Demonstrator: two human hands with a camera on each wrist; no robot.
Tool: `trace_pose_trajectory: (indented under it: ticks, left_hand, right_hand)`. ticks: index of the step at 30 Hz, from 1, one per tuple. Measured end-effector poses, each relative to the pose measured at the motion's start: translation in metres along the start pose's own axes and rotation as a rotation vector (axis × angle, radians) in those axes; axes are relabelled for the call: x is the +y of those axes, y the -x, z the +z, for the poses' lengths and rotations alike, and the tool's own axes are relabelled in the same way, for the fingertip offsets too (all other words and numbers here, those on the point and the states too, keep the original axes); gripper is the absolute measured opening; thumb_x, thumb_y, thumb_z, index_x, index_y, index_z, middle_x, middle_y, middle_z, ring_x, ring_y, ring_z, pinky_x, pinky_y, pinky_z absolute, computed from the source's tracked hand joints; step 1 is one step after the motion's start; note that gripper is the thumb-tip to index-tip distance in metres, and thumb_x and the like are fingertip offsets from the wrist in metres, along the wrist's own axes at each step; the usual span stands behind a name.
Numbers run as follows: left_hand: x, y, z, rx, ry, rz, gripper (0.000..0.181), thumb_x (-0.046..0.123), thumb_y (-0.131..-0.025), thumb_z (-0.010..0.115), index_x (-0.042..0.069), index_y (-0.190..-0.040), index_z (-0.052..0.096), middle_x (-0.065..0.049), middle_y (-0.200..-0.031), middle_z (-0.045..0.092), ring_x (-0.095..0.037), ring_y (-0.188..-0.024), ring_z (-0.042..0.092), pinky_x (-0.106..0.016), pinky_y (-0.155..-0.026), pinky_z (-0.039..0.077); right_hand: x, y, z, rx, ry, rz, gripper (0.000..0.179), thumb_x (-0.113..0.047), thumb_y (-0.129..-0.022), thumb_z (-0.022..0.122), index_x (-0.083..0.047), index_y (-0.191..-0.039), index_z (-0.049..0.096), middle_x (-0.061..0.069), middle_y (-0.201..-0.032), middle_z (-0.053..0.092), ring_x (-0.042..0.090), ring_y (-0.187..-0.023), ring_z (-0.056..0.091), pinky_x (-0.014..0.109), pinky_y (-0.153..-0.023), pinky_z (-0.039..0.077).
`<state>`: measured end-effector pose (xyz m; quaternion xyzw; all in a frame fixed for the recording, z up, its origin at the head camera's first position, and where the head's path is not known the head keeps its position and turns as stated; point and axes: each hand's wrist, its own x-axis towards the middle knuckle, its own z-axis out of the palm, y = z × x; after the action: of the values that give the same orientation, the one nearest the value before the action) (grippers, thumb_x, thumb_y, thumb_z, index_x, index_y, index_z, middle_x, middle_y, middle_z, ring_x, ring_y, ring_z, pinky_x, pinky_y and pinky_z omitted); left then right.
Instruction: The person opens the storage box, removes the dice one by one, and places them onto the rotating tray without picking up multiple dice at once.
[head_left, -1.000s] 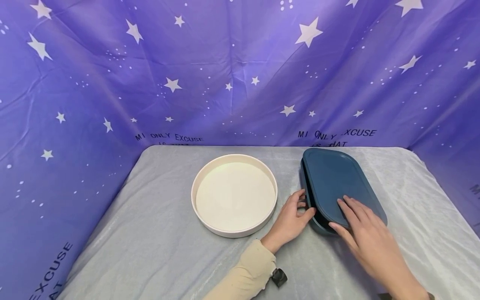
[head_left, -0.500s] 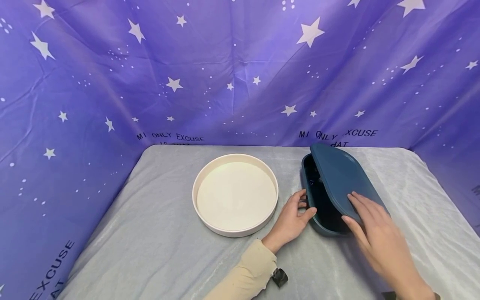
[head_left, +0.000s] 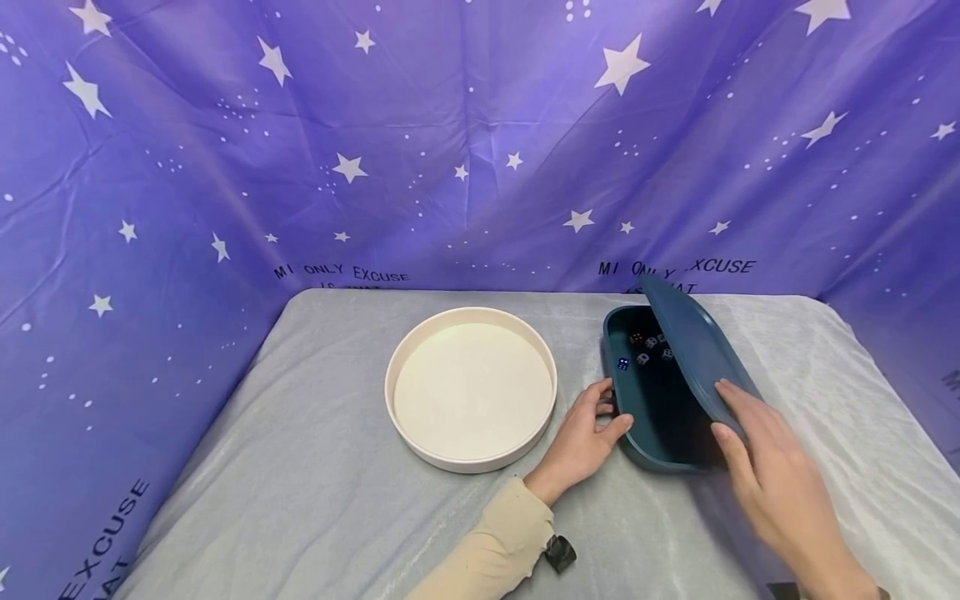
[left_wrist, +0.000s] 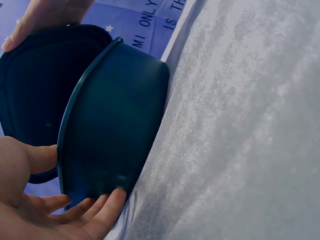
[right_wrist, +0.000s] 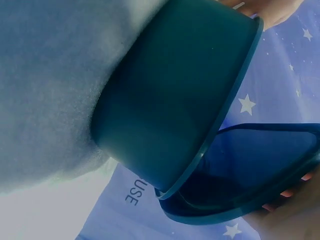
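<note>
Box (left_wrist: 115, 115) and lid (head_left: 693, 337), right of head view: smooth plastic look, matt with soft sheen. Round tray (head_left: 472, 392), centre: smooth plastic look. Tabletop (head_left: 300, 417): plush, velvety cloth. Backdrop (head_left: 435, 108), top: creased, slightly shiny fabric.

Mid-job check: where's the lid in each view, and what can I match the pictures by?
Head: the lid is right of centre, tilted over the box, held by the right hand.
Left wrist: lid at upper left, partly hidden behind the box.
Right wrist: lid at lower right, underside showing, the right hand's fingers at its edge.
Shared landmark: the box, in all three views.
</note>
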<state>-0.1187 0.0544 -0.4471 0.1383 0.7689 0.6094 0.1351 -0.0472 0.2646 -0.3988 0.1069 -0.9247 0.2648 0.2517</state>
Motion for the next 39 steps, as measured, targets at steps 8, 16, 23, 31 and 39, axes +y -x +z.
trace_pose_trajectory:
  ticks: [8,16,23,31,39]
  left_hand:
    - [0.000,0.000,-0.001,-0.008,0.007,0.006,0.058,0.028,-0.101,0.059,0.013,-0.152,0.036,-0.009,-0.141,0.052,-0.014,-0.120,0.057,-0.019,-0.090,0.053]
    - [-0.001,0.000,-0.002,-0.002,0.012,0.012,0.058,0.027,-0.101,0.060,0.011,-0.152,0.037,-0.009,-0.141,0.051,-0.015,-0.121,0.057,-0.019,-0.090,0.053]
    - [-0.003,0.000,-0.002,-0.006,0.022,0.024,0.060,0.026,-0.100,0.061,0.010,-0.152,0.036,-0.010,-0.143,0.050,-0.017,-0.124,0.055,-0.019,-0.092,0.053]
    - [-0.004,-0.001,-0.002,-0.002,0.038,0.010,0.061,0.027,-0.099,0.064,0.011,-0.151,0.037,-0.007,-0.145,0.049,-0.013,-0.125,0.054,-0.018,-0.094,0.052]
    - [-0.004,-0.001,0.000,-0.004,0.043,0.008,0.061,0.028,-0.099,0.063,0.010,-0.151,0.037,-0.007,-0.145,0.049,-0.014,-0.125,0.054,-0.018,-0.093,0.052]
  right_hand:
    - [0.001,-0.001,-0.003,0.036,-0.060,0.020,0.046,-0.010,-0.103,0.051,-0.012,-0.148,0.047,0.022,-0.141,0.052,-0.016,-0.131,0.029,-0.001,-0.103,0.017]
    - [0.007,0.000,-0.004,0.050,-0.105,0.026,0.044,-0.009,-0.104,0.048,-0.012,-0.148,0.047,0.024,-0.142,0.051,-0.014,-0.136,0.028,0.002,-0.109,0.017]
    - [0.012,0.003,-0.005,0.107,-0.133,0.070,0.042,-0.009,-0.105,0.045,-0.010,-0.147,0.048,0.021,-0.142,0.053,-0.015,-0.133,0.031,0.003,-0.109,0.019]
    - [0.016,0.007,-0.006,0.165,-0.160,0.113,0.038,-0.008,-0.104,0.043,-0.004,-0.141,0.054,-0.001,-0.135,0.060,-0.020,-0.120,0.038,0.000,-0.102,0.025]
    - [0.018,0.009,-0.008,0.225,-0.178,0.192,0.035,-0.009,-0.105,0.042,-0.004,-0.135,0.058,-0.043,-0.121,0.047,-0.022,-0.111,0.043,-0.001,-0.095,0.028]
